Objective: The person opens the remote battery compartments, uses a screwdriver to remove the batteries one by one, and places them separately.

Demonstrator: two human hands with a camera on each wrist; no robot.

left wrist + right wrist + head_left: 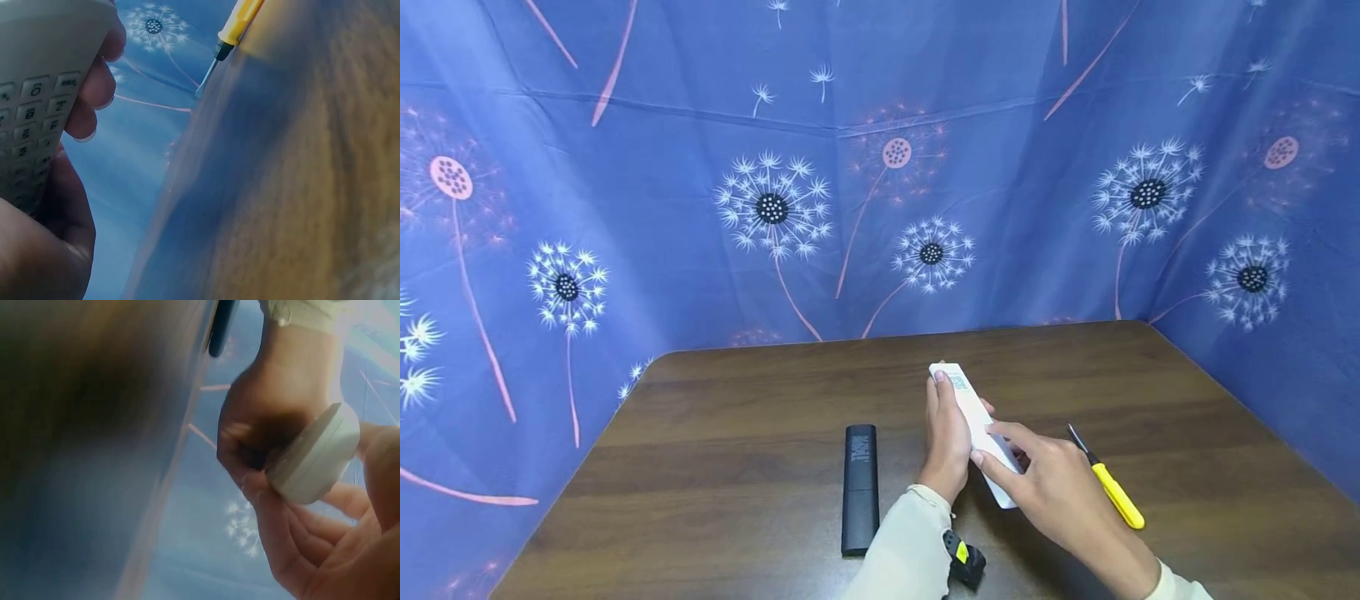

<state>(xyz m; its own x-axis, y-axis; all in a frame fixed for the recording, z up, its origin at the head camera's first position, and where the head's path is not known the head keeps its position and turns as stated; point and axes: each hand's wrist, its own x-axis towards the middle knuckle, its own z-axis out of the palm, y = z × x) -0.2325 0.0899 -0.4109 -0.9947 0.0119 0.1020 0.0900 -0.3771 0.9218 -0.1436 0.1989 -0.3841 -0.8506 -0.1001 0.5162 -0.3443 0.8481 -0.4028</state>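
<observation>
A white remote control (973,414) is held above the table, its back with a small printed code turned up in the head view. Rows of buttons show on its other face in the left wrist view, where the remote (31,119) fills the left side. My left hand (950,433) grips it along its far part, thumb lying on the edge. My right hand (1052,475) holds the near part, thumb and index finger on the back. In the right wrist view the rounded near end of the remote (319,459) sits between both hands.
A black remote (860,487) lies on the wooden table (737,467) left of my hands. To the right lies a screwdriver (1116,493) with a yellow handle. A black strap device (962,560) sits at the left wrist. Blue dandelion-patterned cloth (850,167) hangs behind the table.
</observation>
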